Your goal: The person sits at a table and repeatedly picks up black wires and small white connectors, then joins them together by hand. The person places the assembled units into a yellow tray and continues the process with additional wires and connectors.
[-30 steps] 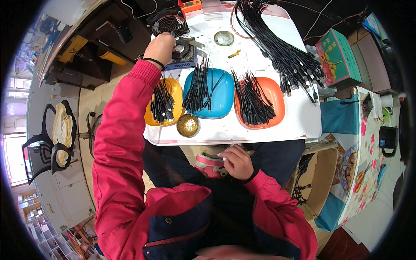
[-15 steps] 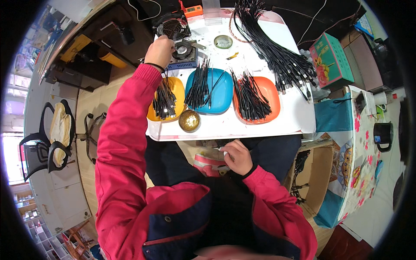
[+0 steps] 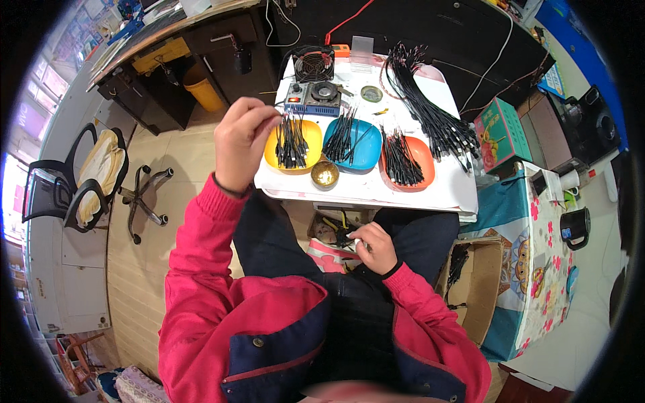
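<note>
My left hand [image 3: 243, 143] is raised left of the yellow tray [image 3: 272, 158], thumb and fingers pinched together; whatever lies between the tips is too small to make out. Short black cables [image 3: 291, 140] fill that tray. More black cables lie in the blue tray [image 3: 367, 149] and the orange tray [image 3: 424, 161]. In front of them stands a small round brass-coloured tin [image 3: 324, 175]. My right hand [image 3: 376, 246] is low over my lap, fingers curled, with a bit of something whitish at the fingertips that I cannot name.
Behind the yellow tray stands a small blue-and-grey control box [image 3: 313, 99], with a black fan [image 3: 314, 66] farther back. A big bundle of black cables [image 3: 433, 107] lies at the table's right. An open cardboard box [image 3: 485, 282] stands right of my legs, beside a flower-cloth table [image 3: 537, 269].
My left hand has drawn back from beside the control box toward me, to the left of the yellow tray. My right hand stays over my lap. The whole view has shifted.
</note>
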Demonstrator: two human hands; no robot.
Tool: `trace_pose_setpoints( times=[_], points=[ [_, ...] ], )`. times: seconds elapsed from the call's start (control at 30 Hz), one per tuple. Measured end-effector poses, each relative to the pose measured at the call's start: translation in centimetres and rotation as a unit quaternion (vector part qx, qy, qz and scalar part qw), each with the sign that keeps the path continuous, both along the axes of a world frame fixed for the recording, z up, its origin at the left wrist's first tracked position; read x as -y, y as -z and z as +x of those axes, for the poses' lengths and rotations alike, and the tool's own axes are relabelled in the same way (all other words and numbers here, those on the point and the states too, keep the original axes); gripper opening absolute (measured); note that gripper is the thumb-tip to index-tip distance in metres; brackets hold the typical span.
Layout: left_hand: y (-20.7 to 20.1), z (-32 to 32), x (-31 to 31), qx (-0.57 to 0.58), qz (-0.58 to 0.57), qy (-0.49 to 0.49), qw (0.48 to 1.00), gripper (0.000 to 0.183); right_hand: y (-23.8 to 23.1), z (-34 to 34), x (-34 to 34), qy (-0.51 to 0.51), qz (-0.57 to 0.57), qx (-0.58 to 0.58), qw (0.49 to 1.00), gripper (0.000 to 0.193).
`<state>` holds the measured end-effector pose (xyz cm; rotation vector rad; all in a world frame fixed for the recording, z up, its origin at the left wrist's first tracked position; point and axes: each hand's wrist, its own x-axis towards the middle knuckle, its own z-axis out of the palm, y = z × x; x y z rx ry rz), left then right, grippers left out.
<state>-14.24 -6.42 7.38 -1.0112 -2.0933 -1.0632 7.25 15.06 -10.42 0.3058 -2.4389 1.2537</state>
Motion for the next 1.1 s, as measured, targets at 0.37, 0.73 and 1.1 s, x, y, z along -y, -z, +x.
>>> trace_pose_setpoints(
  times=[0.37, 0.73, 1.1],
  points=[
    [1.5, 15.9, -6.0, 0.484, 0.341, 0.379, 0.711, 0.010, -9.9, 1.1, 3.3, -0.114, -0.093, -0.047, 0.988, 0.041],
    [7.7, 13.8, -7.7, 0.544, 0.111, 0.363, 0.748, 0.038, -18.9, 22.3, -10.4, 0.369, -0.189, -0.173, 0.894, 0.021],
    [13.5, 9.0, -5.7, 0.562, 0.086, 0.256, 0.782, 0.024, 4.6, 27.0, -22.4, 0.525, -0.065, 0.291, 0.797, 0.024]
  ],
)
